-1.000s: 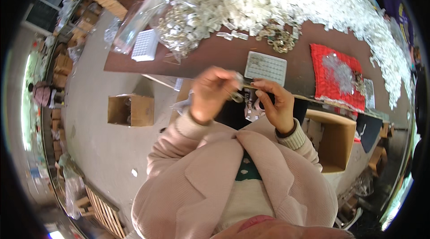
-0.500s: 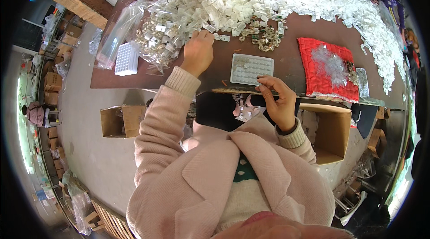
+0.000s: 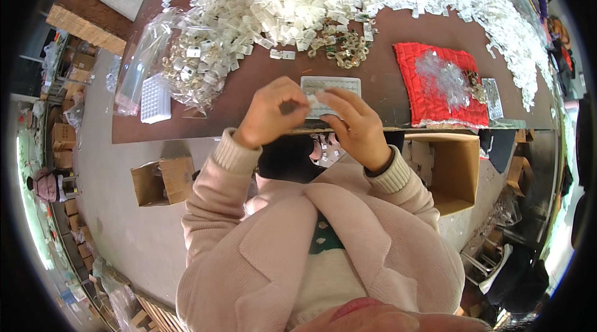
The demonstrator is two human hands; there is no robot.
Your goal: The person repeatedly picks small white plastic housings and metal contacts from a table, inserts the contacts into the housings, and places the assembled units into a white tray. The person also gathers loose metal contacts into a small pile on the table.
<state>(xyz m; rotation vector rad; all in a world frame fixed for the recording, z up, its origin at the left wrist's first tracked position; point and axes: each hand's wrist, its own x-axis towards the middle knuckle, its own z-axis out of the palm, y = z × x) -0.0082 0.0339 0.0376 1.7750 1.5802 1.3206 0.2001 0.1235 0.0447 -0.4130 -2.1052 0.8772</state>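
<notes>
Brown tabletop (image 3: 398, 77), hands (image 3: 314, 111) pinching small translucent plastic piece (image 3: 313, 103).

Brown cardboard boxes (image 3: 163, 179) (image 3: 451, 170) beside the table; clear bag (image 3: 146, 58) on the table.

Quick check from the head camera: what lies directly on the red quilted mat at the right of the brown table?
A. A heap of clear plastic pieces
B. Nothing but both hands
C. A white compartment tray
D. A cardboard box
A: a heap of clear plastic pieces lies on the red quilted mat; the white compartment tray sits apart on the table, behind both hands.
</notes>
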